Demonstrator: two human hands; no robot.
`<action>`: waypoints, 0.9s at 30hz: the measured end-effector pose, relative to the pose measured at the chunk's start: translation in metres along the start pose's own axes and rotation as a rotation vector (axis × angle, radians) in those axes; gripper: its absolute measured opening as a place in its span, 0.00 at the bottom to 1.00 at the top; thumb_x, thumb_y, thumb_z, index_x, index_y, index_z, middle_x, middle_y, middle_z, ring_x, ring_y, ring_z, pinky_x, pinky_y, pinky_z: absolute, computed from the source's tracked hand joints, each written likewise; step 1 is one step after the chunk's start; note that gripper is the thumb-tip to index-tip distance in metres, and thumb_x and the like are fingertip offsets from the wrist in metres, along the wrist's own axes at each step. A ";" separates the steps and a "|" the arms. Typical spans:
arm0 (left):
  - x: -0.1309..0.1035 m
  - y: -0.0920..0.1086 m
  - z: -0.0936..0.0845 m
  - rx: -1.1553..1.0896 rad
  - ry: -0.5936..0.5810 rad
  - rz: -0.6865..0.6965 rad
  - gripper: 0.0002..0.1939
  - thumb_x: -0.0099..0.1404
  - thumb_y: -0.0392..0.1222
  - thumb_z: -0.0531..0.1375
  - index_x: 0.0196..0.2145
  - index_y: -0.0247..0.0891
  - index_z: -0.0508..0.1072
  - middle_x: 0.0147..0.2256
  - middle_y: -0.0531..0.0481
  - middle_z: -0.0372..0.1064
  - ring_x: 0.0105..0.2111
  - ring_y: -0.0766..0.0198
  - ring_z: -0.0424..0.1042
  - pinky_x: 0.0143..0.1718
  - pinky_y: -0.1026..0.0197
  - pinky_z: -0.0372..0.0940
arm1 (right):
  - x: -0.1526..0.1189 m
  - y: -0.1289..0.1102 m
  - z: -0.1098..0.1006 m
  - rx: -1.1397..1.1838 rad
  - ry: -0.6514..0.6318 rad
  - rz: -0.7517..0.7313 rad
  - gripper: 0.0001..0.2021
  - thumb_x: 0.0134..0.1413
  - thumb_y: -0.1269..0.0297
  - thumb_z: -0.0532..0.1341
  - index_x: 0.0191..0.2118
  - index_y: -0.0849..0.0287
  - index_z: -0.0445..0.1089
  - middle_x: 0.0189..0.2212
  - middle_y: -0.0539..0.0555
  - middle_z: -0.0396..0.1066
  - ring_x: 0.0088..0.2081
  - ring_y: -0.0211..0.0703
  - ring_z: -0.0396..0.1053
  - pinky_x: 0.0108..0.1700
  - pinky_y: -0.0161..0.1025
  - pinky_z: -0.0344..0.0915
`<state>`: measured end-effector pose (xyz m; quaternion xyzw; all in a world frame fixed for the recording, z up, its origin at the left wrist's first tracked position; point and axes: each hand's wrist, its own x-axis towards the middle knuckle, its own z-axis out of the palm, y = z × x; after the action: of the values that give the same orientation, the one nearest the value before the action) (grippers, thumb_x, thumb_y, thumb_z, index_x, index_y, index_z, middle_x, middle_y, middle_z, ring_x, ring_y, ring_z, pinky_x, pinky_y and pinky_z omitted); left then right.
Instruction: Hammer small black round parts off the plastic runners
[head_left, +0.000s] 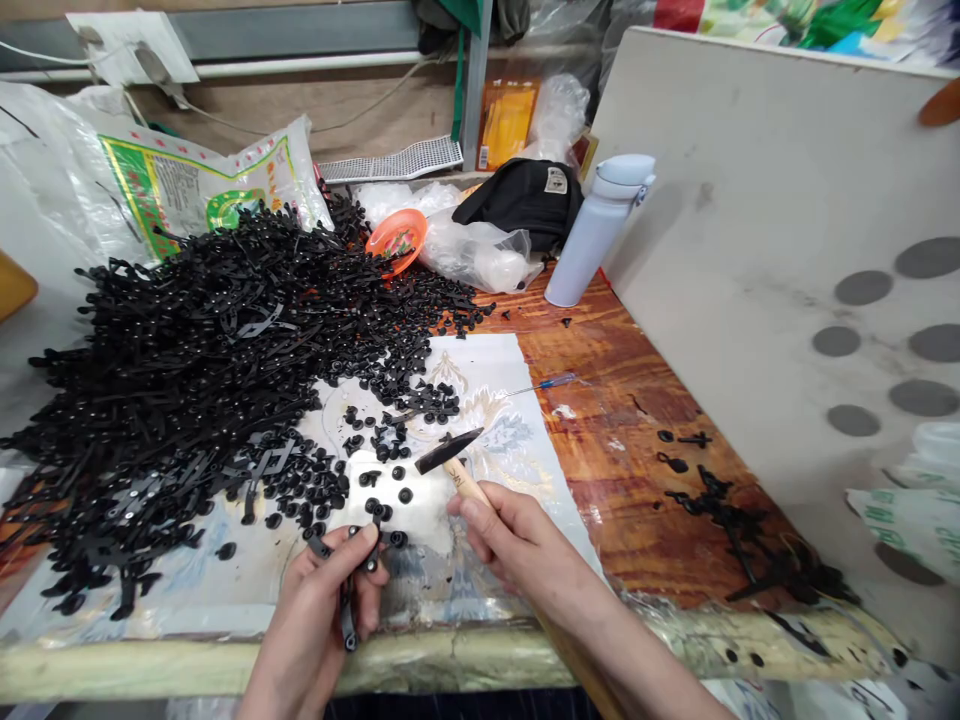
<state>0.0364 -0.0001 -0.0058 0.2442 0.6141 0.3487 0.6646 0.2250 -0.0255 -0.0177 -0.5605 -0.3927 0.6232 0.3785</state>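
Observation:
My right hand (499, 525) is closed around the wooden handle of a hammer (448, 452). Its dark metal head hovers over a pale patch (442, 515) on the work sheet. To the left, my left hand (330, 585) pinches a black plastic part (346, 615) with jointed arms between thumb and fingers; one arm hangs below the fingers. Small round black pieces (405, 495) lie scattered on the pale patch just beyond my left hand. A large heap of black plastic parts (217, 320) covers the left side of the table.
A blue-handled screwdriver (556, 381) lies right of the sheet. Behind stand a light blue bottle (596, 230), a black bag (525, 200) and an orange dish (397, 240). A grey panel (750, 220) walls the right side. More black parts (731, 530) lie at the right edge.

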 end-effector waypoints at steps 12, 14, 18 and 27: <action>-0.001 -0.001 -0.001 0.042 0.011 0.022 0.17 0.47 0.50 0.68 0.18 0.34 0.69 0.13 0.54 0.67 0.08 0.74 0.58 0.09 0.72 0.50 | -0.006 -0.008 0.002 -0.029 0.021 -0.005 0.19 0.61 0.50 0.51 0.27 0.59 0.63 0.20 0.44 0.56 0.18 0.30 0.48 0.19 0.31 0.46; -0.001 -0.001 -0.001 0.036 0.007 0.030 0.17 0.47 0.49 0.68 0.18 0.34 0.68 0.12 0.54 0.66 0.08 0.74 0.58 0.09 0.72 0.50 | -0.007 -0.009 0.002 -0.044 0.021 -0.012 0.18 0.61 0.51 0.51 0.26 0.59 0.62 0.20 0.45 0.56 0.18 0.30 0.49 0.20 0.30 0.46; -0.001 -0.001 -0.002 0.012 0.000 0.026 0.17 0.48 0.49 0.68 0.19 0.33 0.69 0.13 0.54 0.67 0.08 0.75 0.58 0.09 0.73 0.50 | -0.007 -0.008 0.003 -0.056 0.017 -0.022 0.19 0.61 0.51 0.51 0.26 0.59 0.61 0.19 0.45 0.55 0.19 0.30 0.50 0.20 0.30 0.46; 0.000 0.000 -0.001 0.019 -0.016 0.005 0.17 0.47 0.48 0.69 0.19 0.33 0.69 0.14 0.54 0.68 0.08 0.74 0.59 0.08 0.72 0.51 | -0.008 -0.006 0.004 -0.064 0.001 -0.034 0.17 0.62 0.52 0.50 0.29 0.59 0.63 0.19 0.45 0.55 0.20 0.31 0.50 0.20 0.30 0.48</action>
<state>0.0355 -0.0007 -0.0060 0.2548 0.6114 0.3424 0.6663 0.2220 -0.0309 -0.0082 -0.5659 -0.4216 0.6036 0.3709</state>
